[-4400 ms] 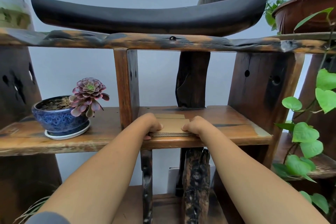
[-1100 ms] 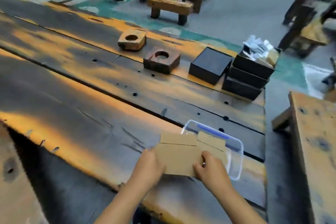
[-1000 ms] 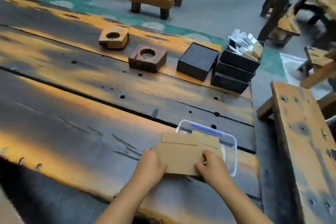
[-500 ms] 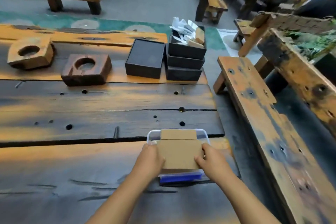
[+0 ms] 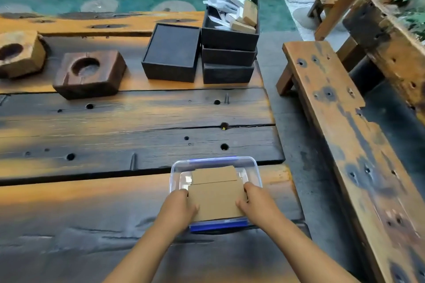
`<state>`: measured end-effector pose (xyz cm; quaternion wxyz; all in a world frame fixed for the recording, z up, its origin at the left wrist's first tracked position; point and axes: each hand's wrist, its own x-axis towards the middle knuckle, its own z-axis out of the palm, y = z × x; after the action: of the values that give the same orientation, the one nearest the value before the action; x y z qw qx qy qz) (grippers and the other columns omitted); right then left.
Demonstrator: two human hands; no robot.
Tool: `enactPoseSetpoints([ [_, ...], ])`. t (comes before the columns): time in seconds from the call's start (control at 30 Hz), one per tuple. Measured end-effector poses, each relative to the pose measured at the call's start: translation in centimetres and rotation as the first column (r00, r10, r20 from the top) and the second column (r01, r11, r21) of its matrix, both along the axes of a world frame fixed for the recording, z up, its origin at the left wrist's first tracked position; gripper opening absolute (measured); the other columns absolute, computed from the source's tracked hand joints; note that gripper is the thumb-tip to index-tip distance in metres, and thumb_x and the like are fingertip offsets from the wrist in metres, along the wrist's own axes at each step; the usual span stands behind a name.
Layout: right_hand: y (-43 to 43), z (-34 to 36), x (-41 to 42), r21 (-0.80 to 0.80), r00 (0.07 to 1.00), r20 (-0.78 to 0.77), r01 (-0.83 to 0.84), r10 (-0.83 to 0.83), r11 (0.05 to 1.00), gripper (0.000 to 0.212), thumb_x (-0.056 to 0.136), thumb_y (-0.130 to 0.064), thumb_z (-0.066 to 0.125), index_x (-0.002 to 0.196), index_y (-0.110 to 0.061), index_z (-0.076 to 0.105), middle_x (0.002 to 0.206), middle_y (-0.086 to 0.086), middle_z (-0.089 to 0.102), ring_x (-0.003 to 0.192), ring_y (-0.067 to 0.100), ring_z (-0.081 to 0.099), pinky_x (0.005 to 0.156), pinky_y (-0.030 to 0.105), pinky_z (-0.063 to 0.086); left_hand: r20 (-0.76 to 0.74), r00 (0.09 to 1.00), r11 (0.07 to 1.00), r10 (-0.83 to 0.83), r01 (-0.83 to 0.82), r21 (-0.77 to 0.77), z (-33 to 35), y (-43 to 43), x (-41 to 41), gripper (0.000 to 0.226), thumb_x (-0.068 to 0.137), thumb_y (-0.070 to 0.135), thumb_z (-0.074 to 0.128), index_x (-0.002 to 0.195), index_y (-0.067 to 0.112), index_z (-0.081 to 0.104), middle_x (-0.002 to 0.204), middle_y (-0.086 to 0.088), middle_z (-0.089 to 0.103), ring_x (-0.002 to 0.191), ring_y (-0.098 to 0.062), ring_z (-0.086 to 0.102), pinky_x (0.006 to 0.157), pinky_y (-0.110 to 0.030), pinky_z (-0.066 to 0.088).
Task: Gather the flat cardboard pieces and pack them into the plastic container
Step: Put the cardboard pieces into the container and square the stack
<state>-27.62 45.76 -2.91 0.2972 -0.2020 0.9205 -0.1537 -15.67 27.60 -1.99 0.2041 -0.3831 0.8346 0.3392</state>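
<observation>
- We hold the stack of cardboard pieces (image 5: pixel 216 200) from both sides, left hand (image 5: pixel 181 205) on its left edge and right hand (image 5: pixel 255 203) on its right edge, so the loose sheets stay squared together as one bundle.
- The fingers of both hands are curled closed around the stack's side edges; the fingertips go under the cardboard and are hidden from us.
- We keep the stack level and directly over the open plastic container (image 5: pixel 251 165), which, in our judgement, lets it go straight down between the walls without catching a corner.
- Whether the stack already rests on the container's floor or hangs just above the rim, we cannot tell.
- The container sits near the right end of the table (image 5: pixel 115 126), close to our body, so both hands reach it comfortably.
- The cardboard is plain brown, flat and rectangular; the top sheet is offset toward us, so a strip of a lower sheet shows at the far end.
- The container is clear with rounded corners and blue clips on its near and far sides; no lid is visible.
</observation>
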Motion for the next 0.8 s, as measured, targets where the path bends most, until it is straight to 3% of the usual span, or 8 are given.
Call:
enactPoseSetpoints([
  [0.1,0.5,-0.6,-0.4,0.04,1.0,0.004,-0.019,0.019,0.999,0.019,0.086,-0.033,0.059,0.088,-0.018,0.048,0.089,0.005,0.064,0.077,0.022,0.057,0.064,0.031,0.042,-0.019,1.0,1.0,-0.004,0.004,0.011,-0.5,0.6,-0.3,0.027,0.086,0.027,0.062,0.106,0.009,0.065,0.101,-0.009,0.07,0.092,-0.027,0.065,0.083,-0.036,0.054],
  [0.23,0.4,-1.2,-0.5,0.084,0.999,0.018,-0.038,0.037,0.996,0.017,0.084,-0.025,0.058,0.095,-0.013,0.054,0.09,0.005,0.061,0.084,0.026,0.062,0.068,0.034,0.05,-0.016,0.999,0.999,-0.034,0.034,-0.014,-1.2,1.0,-0.1,0.027,0.088,0.022,0.06,0.113,0.011,0.059,0.107,-0.009,0.068,0.096,-0.028,0.065,0.086,-0.038,0.054],
  [0.37,0.1,-1.5,-0.4,0.11,0.997,-0.007,-0.069,0.07,0.992,0.023,0.086,-0.022,0.057,0.105,-0.012,0.053,0.101,0.008,0.062,0.091,0.029,0.063,0.074,0.037,0.051,0.004,0.999,0.998,-0.054,0.054,-0.03,-1.6,0.8,0.2,0.025,0.088,0.02,0.059,0.112,0.012,0.057,0.1,-0.008,0.068,0.092,-0.027,0.064,0.082,-0.038,0.054],
  [0.7,0.2,-0.8,-0.3,0.066,0.999,0.009,-0.053,0.052,0.996,0.02,0.084,-0.022,0.059,0.101,-0.013,0.053,0.098,0.008,0.062,0.086,0.026,0.061,0.069,0.035,0.048,0.007,0.999,0.999,-0.041,0.041,-0.033,-1.9,1.0,0.5,0.031,0.088,0.023,0.061,0.116,0.015,0.054,0.11,-0.008,0.068,0.099,-0.029,0.064,0.088,-0.041,0.054],
  [0.8,0.2,-0.6,-0.4,0.064,0.997,0.079,-0.017,0.012,0.998,0.023,0.084,-0.023,0.06,0.104,-0.012,0.054,0.102,0.009,0.064,0.089,0.025,0.062,0.072,0.034,0.05,0.024,0.999,0.999,-0.04,0.04,-0.031,-1.8,1.2,0.3,0.035,0.088,0.021,0.06,0.121,0.015,0.048,0.111,-0.009,0.066,0.096,-0.026,0.063,0.086,-0.041,0.054],
])
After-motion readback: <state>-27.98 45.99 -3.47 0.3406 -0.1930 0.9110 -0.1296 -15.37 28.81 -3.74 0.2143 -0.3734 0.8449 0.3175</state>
